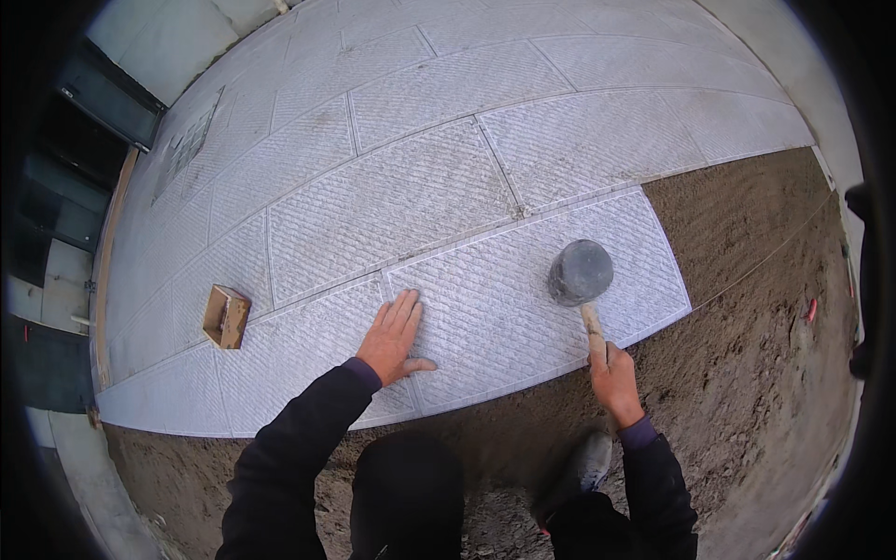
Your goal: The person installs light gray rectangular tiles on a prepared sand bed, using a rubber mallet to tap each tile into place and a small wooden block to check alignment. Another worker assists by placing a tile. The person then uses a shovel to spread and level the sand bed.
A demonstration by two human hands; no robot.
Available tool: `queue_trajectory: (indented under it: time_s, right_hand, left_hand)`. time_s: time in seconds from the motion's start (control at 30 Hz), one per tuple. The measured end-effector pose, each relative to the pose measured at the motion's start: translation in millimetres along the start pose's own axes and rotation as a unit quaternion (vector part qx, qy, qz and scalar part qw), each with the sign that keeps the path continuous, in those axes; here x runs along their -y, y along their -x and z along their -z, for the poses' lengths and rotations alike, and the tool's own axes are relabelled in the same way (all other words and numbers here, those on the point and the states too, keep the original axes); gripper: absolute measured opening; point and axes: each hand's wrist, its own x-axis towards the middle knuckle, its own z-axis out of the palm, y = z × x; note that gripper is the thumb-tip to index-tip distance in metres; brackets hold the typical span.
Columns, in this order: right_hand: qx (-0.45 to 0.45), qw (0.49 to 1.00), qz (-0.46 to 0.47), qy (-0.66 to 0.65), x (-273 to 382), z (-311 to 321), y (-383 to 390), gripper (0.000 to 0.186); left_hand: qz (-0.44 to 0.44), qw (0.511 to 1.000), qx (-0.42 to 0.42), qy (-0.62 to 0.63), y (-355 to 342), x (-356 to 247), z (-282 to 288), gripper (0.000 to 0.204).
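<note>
Inspector: State of the left hand (390,343)?

Clerk: Grasping nothing; palm down, fingers extended, thumb out; it lies across the joint between the outer slab (504,308) and the neighbouring slab (313,327), presumably to steady the leaning body or feel both edges at once.

Inspector: And the right hand (616,383)?

Clerk: Closed round the pale handle of a dark-headed mallet (581,273); the head is just beyond that hand, over the outer slab; whether it touches the surface I cannot tell; the low grip likely leaves the handle free to swing.

Inspector: Surroundings?

Clerk: A small open box (238,329) sits left of the left hand, near but apart, seemingly placed within reach and well away from the mallet; bare soil (747,224) lies right of the right hand; a thin string (775,250) crosses it from near the slab's corner, perhaps as an alignment guide.
</note>
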Motion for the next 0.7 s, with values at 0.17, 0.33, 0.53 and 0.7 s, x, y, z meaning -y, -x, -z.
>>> queue_trajectory:
  time_s: [0.17, 0.33, 0.53, 0.7]
  right_hand:
    - [0.04, 0.998, 0.006, -0.037, 33, 20, 31, 0.047]
    - [0.088, 0.994, 0.058, -0.035, 59, 20, 56, 0.044]
    - [0.133, 0.991, 0.023, 0.015, 66, 14, 62, 0.043]
    - [0.157, 0.986, 0.053, 0.008, 69, 12, 52, 0.041]
  left_hand:
    - [0.003, 0.999, -0.015, 0.028, 32, 24, -17, 0.126]
    - [-0.004, 0.998, -0.01, 0.058, 31, 28, -18, 0.125]
    - [0.001, 0.997, -0.007, 0.074, 33, 29, -17, 0.124]
    - [0.005, 0.997, 0.004, 0.083, 32, 28, -14, 0.124]
